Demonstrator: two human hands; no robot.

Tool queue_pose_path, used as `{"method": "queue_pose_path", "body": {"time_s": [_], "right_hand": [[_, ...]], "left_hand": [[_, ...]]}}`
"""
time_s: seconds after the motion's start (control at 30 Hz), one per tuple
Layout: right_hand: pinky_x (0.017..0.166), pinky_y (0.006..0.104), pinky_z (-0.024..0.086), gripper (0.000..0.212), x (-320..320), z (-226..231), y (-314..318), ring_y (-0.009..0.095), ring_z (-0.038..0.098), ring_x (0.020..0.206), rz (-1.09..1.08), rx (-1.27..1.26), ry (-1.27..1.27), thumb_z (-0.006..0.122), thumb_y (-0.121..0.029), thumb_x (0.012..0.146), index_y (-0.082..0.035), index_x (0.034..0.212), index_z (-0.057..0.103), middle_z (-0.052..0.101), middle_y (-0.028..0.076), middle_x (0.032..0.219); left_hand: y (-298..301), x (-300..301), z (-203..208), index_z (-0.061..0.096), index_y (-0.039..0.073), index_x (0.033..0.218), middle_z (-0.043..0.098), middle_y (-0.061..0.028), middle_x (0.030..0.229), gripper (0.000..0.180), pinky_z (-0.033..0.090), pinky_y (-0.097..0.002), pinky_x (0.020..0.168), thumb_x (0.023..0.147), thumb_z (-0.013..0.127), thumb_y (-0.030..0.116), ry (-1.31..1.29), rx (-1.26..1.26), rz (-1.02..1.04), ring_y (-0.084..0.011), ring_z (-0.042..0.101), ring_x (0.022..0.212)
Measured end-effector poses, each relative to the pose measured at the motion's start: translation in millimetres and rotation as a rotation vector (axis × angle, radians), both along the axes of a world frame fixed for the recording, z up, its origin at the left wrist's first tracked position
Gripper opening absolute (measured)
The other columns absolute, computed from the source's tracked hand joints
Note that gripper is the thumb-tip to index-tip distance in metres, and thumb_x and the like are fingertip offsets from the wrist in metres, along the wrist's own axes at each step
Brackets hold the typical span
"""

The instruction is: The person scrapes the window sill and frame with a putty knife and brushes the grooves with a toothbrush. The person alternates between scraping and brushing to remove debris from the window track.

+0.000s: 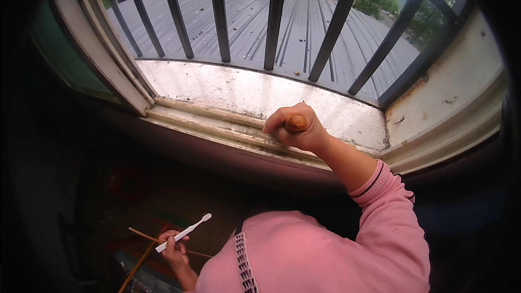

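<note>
My right hand [301,132] is closed around a wooden handle [296,123], whose rounded brown end points up toward me. It is over the grooved window track [228,127]; the tool's lower end is hidden beneath the fist. Low on the left, my left hand [175,250] grips a white toothbrush [184,232], its head pointing up and to the right. A thin wooden stick [144,234] passes by the same hand; I cannot tell whether the fingers hold it too.
Beyond the track lies a dirty, sunlit sill [217,84], fenced by dark metal bars [218,16]. A grey corrugated roof [249,16] spreads outside. The sliding window frame [103,49] stands at left, a stained wall [450,92] at right. Another thin stick [135,267] slants below my left hand.
</note>
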State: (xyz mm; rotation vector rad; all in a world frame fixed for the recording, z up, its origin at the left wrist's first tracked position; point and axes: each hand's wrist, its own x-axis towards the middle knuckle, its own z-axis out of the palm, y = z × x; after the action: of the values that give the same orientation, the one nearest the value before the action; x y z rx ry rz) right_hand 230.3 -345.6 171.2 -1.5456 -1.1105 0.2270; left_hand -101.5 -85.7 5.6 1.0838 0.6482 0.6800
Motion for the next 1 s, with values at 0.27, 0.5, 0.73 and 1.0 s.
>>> {"method": "queue_pose_path", "body": {"time_s": [0.27,0.5,0.73,1.0], "right_hand": [[0.058,0.0212,0.045,0.020,-7.9,-3.1,-17.7,0.011,0.057,0.059,-0.066,-0.035,-0.038,0.051,0.010,0.067,-0.002,0.075,0.065,0.063,0.005,0.066],[0.059,0.0224,0.046,0.018,-5.0,-0.3,-41.7,0.012,0.059,0.060,-0.136,-0.029,-0.062,0.053,0.010,0.065,-0.001,0.073,0.064,0.064,0.006,0.068],[0.056,0.0206,0.045,0.019,-10.0,-5.9,-65.7,0.010,0.055,0.055,-0.257,0.000,-0.048,0.050,0.009,0.066,-0.001,0.074,0.064,0.062,0.003,0.064],[0.058,0.0209,0.044,0.018,-15.3,-8.3,-72.0,0.008,0.055,0.060,-0.298,0.005,0.026,0.051,0.007,0.066,-0.001,0.075,0.065,0.062,0.004,0.065]], "left_hand": [[10.2,-0.8,-2.9,0.051,0.003,0.089,0.055,-0.0125,0.086,0.012,0.034,-0.0159,0.035,0.079,0.054,0.010,-0.014,0.009,-0.040,-0.0207,0.062,0.062],[12.5,3.7,-3.9,0.051,0.003,0.089,0.054,-0.0121,0.086,0.012,0.033,-0.0157,0.035,0.079,0.054,0.009,-0.018,0.006,-0.082,-0.0205,0.063,0.062],[11.8,7.0,0.3,0.051,0.003,0.089,0.055,-0.0121,0.086,0.011,0.034,-0.0156,0.035,0.080,0.053,0.008,-0.024,-0.001,-0.120,-0.0200,0.062,0.061],[14.8,9.9,-2.6,0.050,0.002,0.089,0.055,-0.0129,0.086,0.011,0.034,-0.0161,0.035,0.080,0.053,0.007,-0.031,-0.018,-0.138,-0.0211,0.062,0.060]]}}
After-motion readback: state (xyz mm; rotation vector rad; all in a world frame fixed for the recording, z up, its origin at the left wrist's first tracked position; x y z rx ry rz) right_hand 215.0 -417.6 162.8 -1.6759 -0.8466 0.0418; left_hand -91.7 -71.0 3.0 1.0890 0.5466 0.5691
